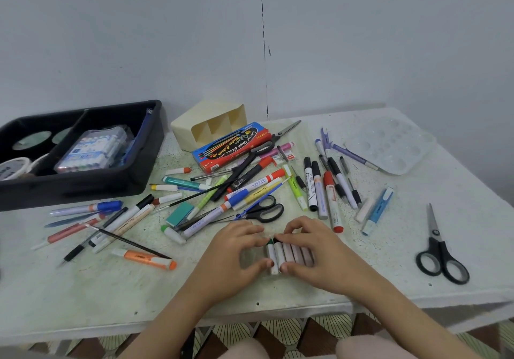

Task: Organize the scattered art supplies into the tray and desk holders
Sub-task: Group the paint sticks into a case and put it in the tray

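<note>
Our left hand (233,250) and right hand (314,250) pinch white pens (289,254) lying on the bench (83,289), caps pointing away from us.

Pale speckled table (83,289) bears black tray (69,189), cream holder (189,124), scissors (442,255), scattered markers (317,189), perhaps a clear palette (389,144).

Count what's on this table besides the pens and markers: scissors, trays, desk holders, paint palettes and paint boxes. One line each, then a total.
Scissors: 3
Black tray: 1
Cream desk holder: 1
Clear palette: 1
Paint box: 1
Total: 7
</note>
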The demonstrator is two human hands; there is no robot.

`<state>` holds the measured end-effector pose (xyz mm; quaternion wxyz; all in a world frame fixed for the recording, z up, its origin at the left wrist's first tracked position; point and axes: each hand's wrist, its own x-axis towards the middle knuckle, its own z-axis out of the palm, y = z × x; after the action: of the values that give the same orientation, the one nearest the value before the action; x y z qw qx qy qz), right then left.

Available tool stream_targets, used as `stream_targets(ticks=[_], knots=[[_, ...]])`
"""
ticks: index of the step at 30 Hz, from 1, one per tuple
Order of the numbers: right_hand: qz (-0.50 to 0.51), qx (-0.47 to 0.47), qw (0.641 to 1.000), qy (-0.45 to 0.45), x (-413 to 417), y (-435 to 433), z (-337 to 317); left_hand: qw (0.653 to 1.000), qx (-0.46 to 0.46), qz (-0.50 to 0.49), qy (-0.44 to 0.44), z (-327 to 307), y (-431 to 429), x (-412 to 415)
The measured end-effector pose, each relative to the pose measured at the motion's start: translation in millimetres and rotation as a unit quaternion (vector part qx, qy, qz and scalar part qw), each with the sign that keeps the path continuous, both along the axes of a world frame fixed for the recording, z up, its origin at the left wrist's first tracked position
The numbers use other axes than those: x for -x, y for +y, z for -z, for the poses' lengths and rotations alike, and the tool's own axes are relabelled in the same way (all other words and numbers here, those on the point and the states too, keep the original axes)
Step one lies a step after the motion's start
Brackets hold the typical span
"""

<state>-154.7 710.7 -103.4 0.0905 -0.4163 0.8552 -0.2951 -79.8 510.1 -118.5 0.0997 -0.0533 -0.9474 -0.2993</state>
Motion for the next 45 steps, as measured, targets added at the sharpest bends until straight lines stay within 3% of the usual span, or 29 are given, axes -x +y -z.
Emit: stream_targets(ticks=[15, 18, 21, 31, 42, 45], knots=[[0.021, 0.011, 1.000, 0.016, 3.2, -1.5, 1.2, 0.999, 0.045, -0.002, 0.021, -0.1, -0.2, 4.9], [0.013, 0.020, 1.000, -0.019, 10.8, -1.1, -8.0, 1.000, 0.021, -0.002, 0.008, -3.4, -1.8, 9.4], [0.058, 0.052, 0.995, -0.058, 34.5, -0.8, -26.0, 1.000, -0.008, -0.001, 0.012, -12.5, -2.5, 19.6], [0.262, -0.029, 0.963, 0.054, 191.7, -14.0, -43.0, 0.995, 0.047, -0.072, 0.045, -28.4, -10.6, 107.7], [0.309, -0.105, 0.944, 0.040, 233.5, -30.0, -24.7, 0.995, 0.007, -0.074, 0.061, -2.3, -13.8, 116.2], [0.324, -0.056, 0.944, 0.005, 235.5, -28.6, -24.4, 0.996, -0.003, -0.073, 0.060, -0.8, -14.9, 113.7]])
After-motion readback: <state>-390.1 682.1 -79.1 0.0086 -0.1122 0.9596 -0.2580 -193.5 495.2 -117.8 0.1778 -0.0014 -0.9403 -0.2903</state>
